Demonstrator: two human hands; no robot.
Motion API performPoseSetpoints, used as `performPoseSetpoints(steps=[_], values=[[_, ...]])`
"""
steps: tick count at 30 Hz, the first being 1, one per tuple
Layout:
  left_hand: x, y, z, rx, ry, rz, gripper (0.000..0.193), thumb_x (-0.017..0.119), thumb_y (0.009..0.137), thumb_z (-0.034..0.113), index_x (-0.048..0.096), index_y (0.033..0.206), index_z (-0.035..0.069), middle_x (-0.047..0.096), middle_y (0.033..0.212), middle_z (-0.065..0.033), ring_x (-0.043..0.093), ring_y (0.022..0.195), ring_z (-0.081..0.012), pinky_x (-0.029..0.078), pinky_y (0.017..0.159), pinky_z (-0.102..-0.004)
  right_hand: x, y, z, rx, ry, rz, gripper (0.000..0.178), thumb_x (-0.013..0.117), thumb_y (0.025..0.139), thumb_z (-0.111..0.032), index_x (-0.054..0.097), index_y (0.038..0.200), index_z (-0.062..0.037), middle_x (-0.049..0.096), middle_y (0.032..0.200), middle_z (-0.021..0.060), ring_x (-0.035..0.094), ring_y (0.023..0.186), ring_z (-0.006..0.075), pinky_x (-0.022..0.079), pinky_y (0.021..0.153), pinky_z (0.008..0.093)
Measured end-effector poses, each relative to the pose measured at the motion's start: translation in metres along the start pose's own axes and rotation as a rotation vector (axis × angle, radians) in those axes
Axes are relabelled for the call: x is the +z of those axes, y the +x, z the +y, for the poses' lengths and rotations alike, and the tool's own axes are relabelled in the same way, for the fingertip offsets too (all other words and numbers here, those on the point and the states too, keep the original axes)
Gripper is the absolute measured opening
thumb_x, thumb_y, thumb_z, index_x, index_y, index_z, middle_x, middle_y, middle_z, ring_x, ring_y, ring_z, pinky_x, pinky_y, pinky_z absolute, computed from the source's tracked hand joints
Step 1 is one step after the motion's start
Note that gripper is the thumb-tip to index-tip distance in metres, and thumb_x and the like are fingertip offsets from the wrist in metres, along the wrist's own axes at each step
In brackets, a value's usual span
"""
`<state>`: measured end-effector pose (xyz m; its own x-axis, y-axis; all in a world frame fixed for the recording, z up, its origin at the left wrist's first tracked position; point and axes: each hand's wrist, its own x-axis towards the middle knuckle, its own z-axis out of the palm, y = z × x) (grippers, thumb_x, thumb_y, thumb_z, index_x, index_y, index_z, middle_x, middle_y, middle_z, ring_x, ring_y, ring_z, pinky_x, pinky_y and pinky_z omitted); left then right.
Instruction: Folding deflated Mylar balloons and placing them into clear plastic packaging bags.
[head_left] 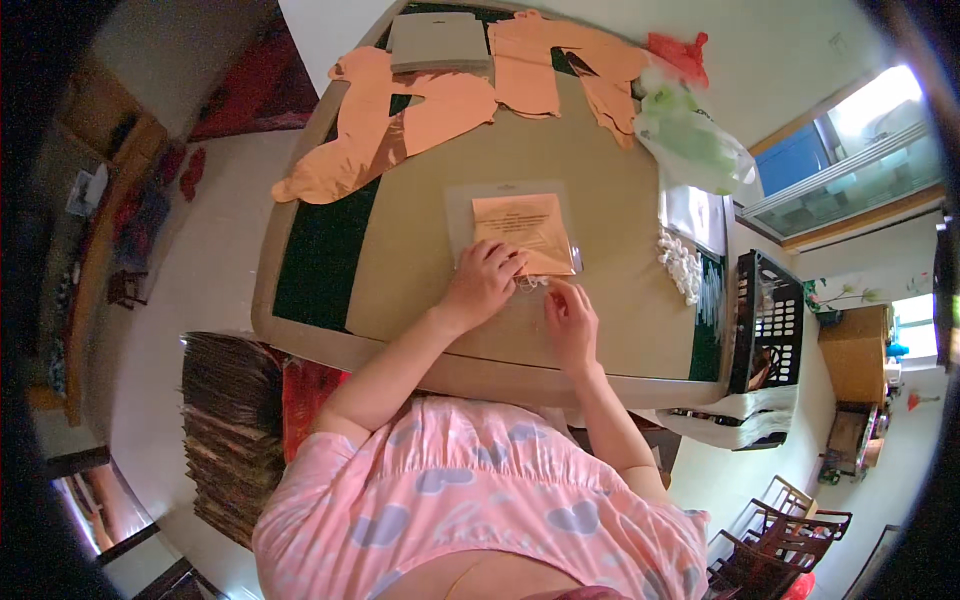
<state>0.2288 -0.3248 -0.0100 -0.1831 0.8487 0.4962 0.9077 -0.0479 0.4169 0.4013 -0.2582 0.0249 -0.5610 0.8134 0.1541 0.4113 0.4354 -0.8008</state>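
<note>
A clear plastic bag (459,212) with a hang hole at its far edge lies flat in the middle of the table. Over or inside it is a folded rose-gold foil sheet (521,218) with dark print; I cannot tell which. My left hand (484,283) rests on the near left corner, its bent fingers closed at the edge of bag and foil. Just right of it, my right hand (573,322) has its fingers curled into a pinch at a small white string (532,284). The fingertips cover part of the string.
Flat rose-gold foil balloons (440,115) lie along the far side, beside a stack of grey packets (440,42). On the right are a pile of white string coils (680,266), clear sleeves (692,215) and a green-and-white bag (690,135). A black crate (768,310) adjoins the right edge.
</note>
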Motion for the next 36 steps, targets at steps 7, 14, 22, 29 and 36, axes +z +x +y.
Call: performPoseSetpoints(steps=[7,14,22,29,36], values=[[0.002,-0.003,-0.003,-0.037,-0.057,-0.012,0.04,0.062,0.076,0.009,0.059,0.115,0.009,0.057,0.116,-0.0077,0.049,0.111,-0.0288,0.039,0.096,-0.0444,0.011,-0.019,0.004,-0.447,-0.359,-0.148,0.035,0.057,0.084,-0.007,0.057,0.119,-0.003,0.055,0.126,0.0126,0.05,0.117,0.0305,0.027,0.111,0.0492],[0.001,-0.001,-0.007,0.044,-0.074,0.02,0.037,0.061,0.075,0.009,0.06,0.113,0.008,0.058,0.115,-0.0088,0.049,0.11,-0.0288,0.038,0.098,-0.0441,0.038,0.007,0.005,-0.526,-0.494,-0.178,0.038,0.057,0.083,-0.007,0.055,0.119,0.0016,0.054,0.124,0.0167,0.048,0.12,0.0329,0.034,0.107,0.0478],[-0.005,-0.001,0.0,0.013,-0.12,0.0,0.029,0.063,0.078,0.013,0.064,0.107,0.009,0.058,0.114,-0.0099,0.05,0.108,-0.0294,0.039,0.096,-0.0435,-0.014,-0.022,0.004,-0.588,-0.341,-0.159,0.035,0.058,0.081,-0.004,0.06,0.115,-0.0016,0.057,0.121,0.0155,0.053,0.114,0.0307,0.037,0.104,0.0426],[0.008,-0.003,-0.001,0.124,0.022,0.062,0.022,0.068,0.079,0.019,0.069,0.1,0.012,0.058,0.112,-0.0075,0.049,0.107,-0.0289,0.041,0.094,-0.0422,-0.127,-0.012,0.104,0.053,0.089,0.482,0.013,0.058,0.085,-0.003,0.063,0.097,-0.0039,0.06,0.094,0.0111,0.056,0.088,0.0274,0.046,0.081,0.0369],[0.001,-0.002,0.001,0.075,-0.102,0.038,0.02,0.068,0.079,0.017,0.069,0.099,0.012,0.058,0.11,-0.007,0.05,0.106,-0.0281,0.042,0.091,-0.0415,-0.218,-0.015,0.168,0.269,-0.728,0.58,0.023,0.063,0.088,-0.023,0.061,0.09,-0.0001,0.061,0.084,0.0134,0.057,0.079,0.0309,0.046,0.074,0.0412]])
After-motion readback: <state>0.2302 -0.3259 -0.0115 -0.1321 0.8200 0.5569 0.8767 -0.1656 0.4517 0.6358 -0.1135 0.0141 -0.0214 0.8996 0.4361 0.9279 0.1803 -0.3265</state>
